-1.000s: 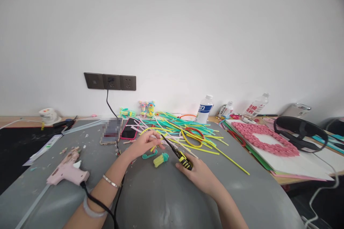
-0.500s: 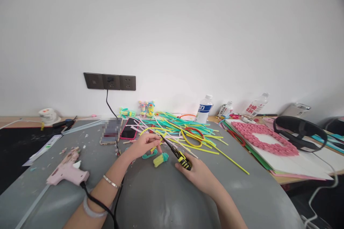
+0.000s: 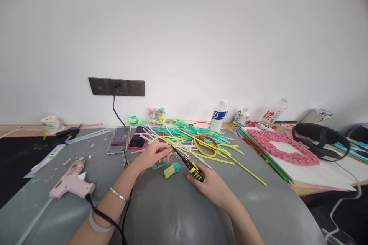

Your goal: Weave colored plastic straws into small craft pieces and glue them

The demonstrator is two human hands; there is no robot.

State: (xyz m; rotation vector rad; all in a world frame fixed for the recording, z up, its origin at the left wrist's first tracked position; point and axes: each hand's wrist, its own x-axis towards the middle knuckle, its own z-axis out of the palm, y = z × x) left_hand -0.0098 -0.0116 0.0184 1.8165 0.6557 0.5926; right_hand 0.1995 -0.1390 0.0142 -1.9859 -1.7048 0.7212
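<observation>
My right hand (image 3: pixel 211 182) is wrapped round a pair of long-nose pliers (image 3: pixel 195 171) with black and yellow handles. The slim jaws point up and left, reaching the fingertips of my left hand (image 3: pixel 156 155). Those left fingers are pinched on a small yellow pipe cleaner (image 3: pixel 172 149), most of it hidden by the fingers. Just below the jaws, a bundled yellow piece with a teal wrapped end (image 3: pixel 171 170) lies on the grey table. A curled teal pipe cleaner (image 3: pixel 159 166) rests under my left hand.
Loose pipe cleaners (image 3: pixel 198 138) in several colours spread behind my hands. At left lies a pink glue gun (image 3: pixel 71 183), its black cord crossing my left forearm. Two phones (image 3: pixel 137 138), a bottle (image 3: pixel 217 116), small pipe-cleaner figures (image 3: pixel 156 116) and headphones (image 3: pixel 319 141) stand or lie farther off.
My left fingers have shifted slightly, and the yellow bit that showed beneath them is now hidden. The pliers stay at the fingertips, almost unmoved.
</observation>
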